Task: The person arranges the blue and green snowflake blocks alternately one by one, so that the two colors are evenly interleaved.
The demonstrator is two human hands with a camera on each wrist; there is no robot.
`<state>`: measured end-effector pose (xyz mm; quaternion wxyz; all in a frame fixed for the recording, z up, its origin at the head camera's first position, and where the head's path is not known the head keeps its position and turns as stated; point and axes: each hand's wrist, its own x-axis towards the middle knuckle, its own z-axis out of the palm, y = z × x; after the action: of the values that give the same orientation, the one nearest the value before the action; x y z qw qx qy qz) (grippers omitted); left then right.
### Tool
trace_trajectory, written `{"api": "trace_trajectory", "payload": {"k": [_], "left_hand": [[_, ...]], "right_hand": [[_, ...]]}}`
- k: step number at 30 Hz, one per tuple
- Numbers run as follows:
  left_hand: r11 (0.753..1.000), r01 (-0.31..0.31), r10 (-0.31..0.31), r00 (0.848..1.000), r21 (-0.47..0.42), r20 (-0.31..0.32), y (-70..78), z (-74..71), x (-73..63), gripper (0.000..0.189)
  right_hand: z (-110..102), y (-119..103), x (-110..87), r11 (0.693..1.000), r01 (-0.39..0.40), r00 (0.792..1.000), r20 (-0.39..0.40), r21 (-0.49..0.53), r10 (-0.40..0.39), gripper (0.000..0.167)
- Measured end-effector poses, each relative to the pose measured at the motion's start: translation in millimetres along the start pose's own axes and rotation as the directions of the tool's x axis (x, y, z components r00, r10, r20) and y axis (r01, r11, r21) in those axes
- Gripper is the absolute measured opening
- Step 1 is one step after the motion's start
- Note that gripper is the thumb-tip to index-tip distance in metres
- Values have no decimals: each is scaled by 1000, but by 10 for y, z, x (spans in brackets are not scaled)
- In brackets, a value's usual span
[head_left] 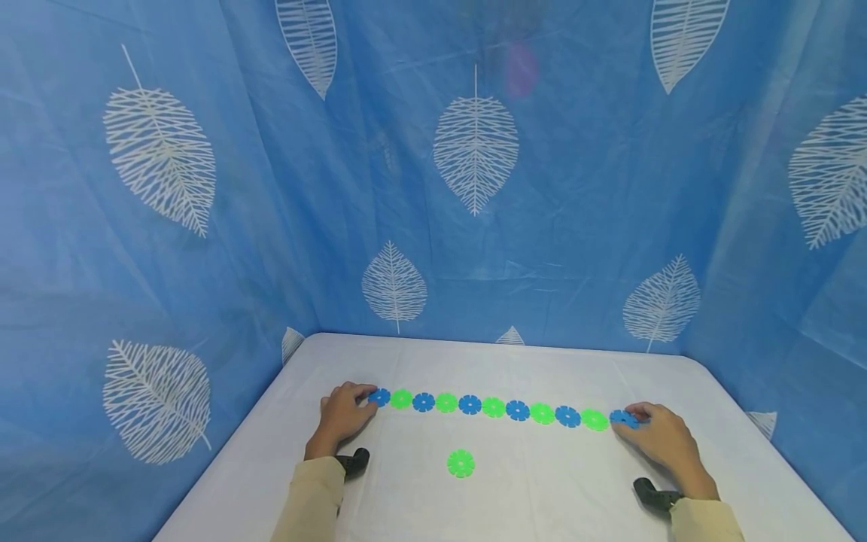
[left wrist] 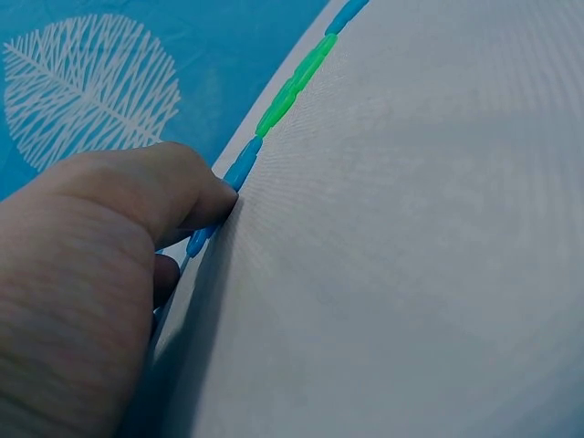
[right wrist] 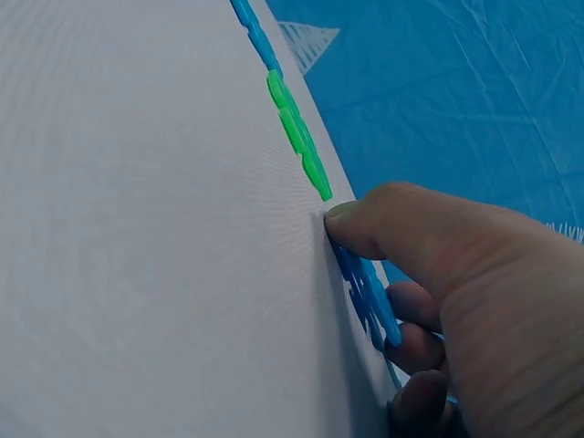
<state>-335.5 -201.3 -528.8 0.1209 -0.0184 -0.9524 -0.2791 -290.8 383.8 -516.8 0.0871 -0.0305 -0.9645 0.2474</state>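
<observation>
Notched plastic discs lie flat in a long row across the white table, blue and green by turns. At the row's left end, my left hand (head_left: 343, 412) pinches a blue disc (head_left: 380, 397) between thumb and fingers. The left wrist view shows the thumb at that disc's near edge (left wrist: 196, 242). My right hand (head_left: 660, 436) holds another blue disc (head_left: 622, 418) at the right end, beside a green disc (head_left: 594, 420). In the right wrist view this blue disc (right wrist: 374, 297) sits tilted between thumb and fingertips, partly hidden by the thumb.
A single green disc (head_left: 461, 464) lies apart, nearer to me than the row. The white table (head_left: 528, 489) is bordered by blue curtains (head_left: 562, 226) with white leaf prints. Black wrist mounts (head_left: 354, 463) jut inward from both sleeves.
</observation>
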Motion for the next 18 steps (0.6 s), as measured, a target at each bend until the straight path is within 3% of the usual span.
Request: {"api": "trace_trajectory", "payload": {"k": [18], "left_hand": [[1000,-17,17,1000,15,-16,-28,16,2,37]], "right_hand": [[14,-14,40,998,-31,998,62,-50,34,76]]}}
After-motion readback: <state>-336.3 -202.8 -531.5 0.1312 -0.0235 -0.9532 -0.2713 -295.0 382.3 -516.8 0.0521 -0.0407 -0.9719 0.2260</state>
